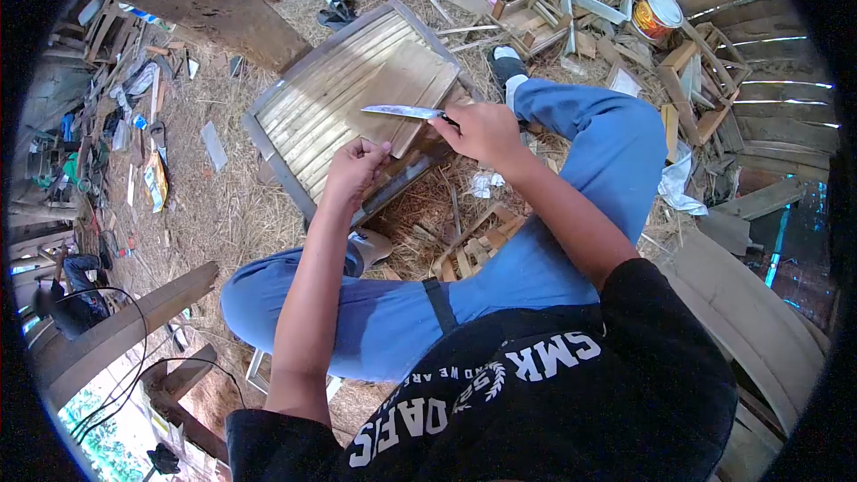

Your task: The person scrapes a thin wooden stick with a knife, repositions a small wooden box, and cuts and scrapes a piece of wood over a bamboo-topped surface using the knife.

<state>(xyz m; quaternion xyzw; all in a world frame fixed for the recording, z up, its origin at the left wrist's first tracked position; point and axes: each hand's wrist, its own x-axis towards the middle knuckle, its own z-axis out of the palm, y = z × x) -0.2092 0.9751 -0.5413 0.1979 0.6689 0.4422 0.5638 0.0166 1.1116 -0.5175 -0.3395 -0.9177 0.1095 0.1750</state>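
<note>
My right hand [482, 132] is closed round the dark handle of a knife [406, 112], whose blade points left above a thin wooden board [412, 76]. The board lies tilted on a slatted wooden panel [303, 125] with a grey frame. Close to the board's lower corner, my left hand [357, 165] has its fingers pinched together; whatever sits between them is too small to make out. The knife blade is a little above and to the right of my left hand, apart from it.
Wood scraps [536, 27] and a paint can [658, 13] are at the upper right. A thick wooden beam [205, 0] stands beyond the panel, with another beam [134, 326] at lower left. Straw and offcuts cover the ground around my legs.
</note>
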